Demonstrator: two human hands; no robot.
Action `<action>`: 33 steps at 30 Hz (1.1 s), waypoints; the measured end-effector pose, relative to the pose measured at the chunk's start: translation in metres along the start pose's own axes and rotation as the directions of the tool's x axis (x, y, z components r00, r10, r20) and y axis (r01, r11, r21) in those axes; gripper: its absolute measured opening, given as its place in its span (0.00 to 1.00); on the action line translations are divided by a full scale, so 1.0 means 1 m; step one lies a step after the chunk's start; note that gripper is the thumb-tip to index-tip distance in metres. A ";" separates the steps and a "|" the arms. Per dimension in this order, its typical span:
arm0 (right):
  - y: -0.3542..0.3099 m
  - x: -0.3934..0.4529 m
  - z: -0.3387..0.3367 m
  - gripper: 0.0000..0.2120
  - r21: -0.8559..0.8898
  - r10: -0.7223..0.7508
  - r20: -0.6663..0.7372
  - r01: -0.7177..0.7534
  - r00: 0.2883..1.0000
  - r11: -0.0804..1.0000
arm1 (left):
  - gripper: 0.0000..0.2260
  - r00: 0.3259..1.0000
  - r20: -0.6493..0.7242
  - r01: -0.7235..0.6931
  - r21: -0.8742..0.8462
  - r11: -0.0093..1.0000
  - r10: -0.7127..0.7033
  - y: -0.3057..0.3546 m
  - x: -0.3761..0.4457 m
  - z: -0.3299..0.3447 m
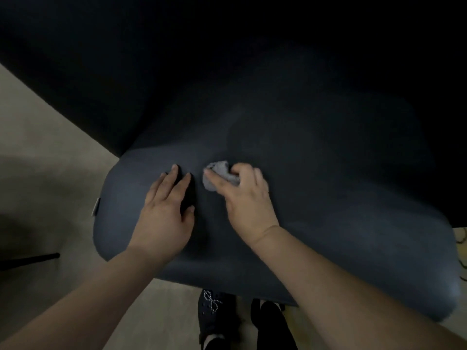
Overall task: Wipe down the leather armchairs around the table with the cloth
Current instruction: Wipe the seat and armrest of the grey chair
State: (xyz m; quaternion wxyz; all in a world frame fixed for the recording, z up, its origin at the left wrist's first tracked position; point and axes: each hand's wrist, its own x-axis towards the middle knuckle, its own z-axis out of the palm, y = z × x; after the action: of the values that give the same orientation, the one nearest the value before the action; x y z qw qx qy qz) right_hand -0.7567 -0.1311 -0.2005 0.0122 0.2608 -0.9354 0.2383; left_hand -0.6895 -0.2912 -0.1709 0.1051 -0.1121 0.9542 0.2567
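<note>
Left hand: the left hand (165, 210) is lying flat on the dark armchair (328, 198), left of frame centre, its fingers (174, 173) straight and slightly spread, pressing on the leather and holding nothing.
Right hand: the right hand (246, 198) is sitting just right of the left one, its fingers curled and clamped on a bunched grey cloth (218, 176).
Cloth: it is touching the leather near the frame centre, sticking out past the thumb toward the left hand, with a narrow gap between them.
Armchair edges: the rounded padded edge is curving from centre left down to lower right; wide dark leather is stretching right and upward of the hands.
Floor: pale floor (50, 160) is showing at left and bottom.
Shoe: a dark shoe (214, 314) is standing at bottom centre under the edge.
</note>
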 end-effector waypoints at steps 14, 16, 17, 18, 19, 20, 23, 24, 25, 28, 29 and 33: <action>-0.024 -0.002 0.011 0.27 0.076 0.167 -0.051 -0.163 0.985 0.984 | 0.29 0.998 0.007 0.064 0.007 0.998 -0.064 0.010 0.001 0.007; -0.016 -0.012 0.008 0.30 0.054 0.028 -0.053 -0.025 0.998 0.998 | 0.29 0.999 0.021 0.044 0.028 0.999 -0.044 0.012 0.000 0.005; -0.006 -0.017 0.003 0.30 0.044 -0.010 -0.055 0.013 0.998 0.999 | 0.29 0.999 0.030 0.021 0.052 0.998 -0.022 0.014 0.000 0.005; 0.007 -0.022 -0.003 0.30 0.034 -0.018 -0.051 0.020 0.999 0.999 | 0.28 0.999 0.041 -0.006 0.079 0.997 0.003 0.017 0.000 0.005; 0.023 -0.028 -0.010 0.28 0.017 0.000 -0.058 0.001 0.998 1.000 | 0.28 0.998 0.053 -0.027 0.097 0.995 0.022 0.020 -0.001 0.006; 0.040 -0.034 -0.018 0.27 -0.003 0.041 -0.071 -0.041 0.997 0.999 | 0.28 0.998 0.062 -0.039 0.104 0.994 0.032 0.025 0.000 0.007; 0.086 -0.053 -0.047 0.22 -0.071 0.183 -0.151 -0.195 0.972 0.978 | 0.28 0.997 0.068 -0.050 0.101 0.994 0.044 0.041 0.002 0.014; 0.100 -0.057 -0.056 0.23 -0.078 0.234 -0.180 -0.250 0.956 0.965 | 0.28 0.996 0.067 -0.063 0.099 0.993 0.057 0.047 0.003 0.017; 0.113 -0.061 -0.065 0.24 -0.074 0.292 -0.207 -0.312 0.934 0.947 | 0.28 0.995 0.064 -0.080 0.094 0.992 0.074 0.053 0.004 0.020; 0.152 -0.076 -0.089 0.24 -0.046 0.500 -0.312 -0.539 0.808 0.841 | 0.28 0.989 0.074 -0.134 0.088 0.987 0.128 0.069 0.004 0.031; 0.163 -0.080 -0.097 0.23 -0.011 0.579 -0.350 -0.621 0.737 0.784 | 0.28 0.986 0.086 -0.153 0.093 0.984 0.145 0.073 0.004 0.035; 0.163 -0.080 -0.090 0.20 0.088 0.674 -0.360 -0.696 0.645 0.712 | 0.29 0.971 0.157 -0.206 0.165 0.965 0.181 0.090 0.006 0.051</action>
State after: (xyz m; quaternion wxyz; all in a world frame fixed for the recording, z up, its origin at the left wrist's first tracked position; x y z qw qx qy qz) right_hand -0.7771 0.0705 -0.2042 0.1030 -0.1620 -0.9511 0.2419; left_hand -0.7126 -0.1903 -0.1734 0.1560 0.0100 0.9701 0.1858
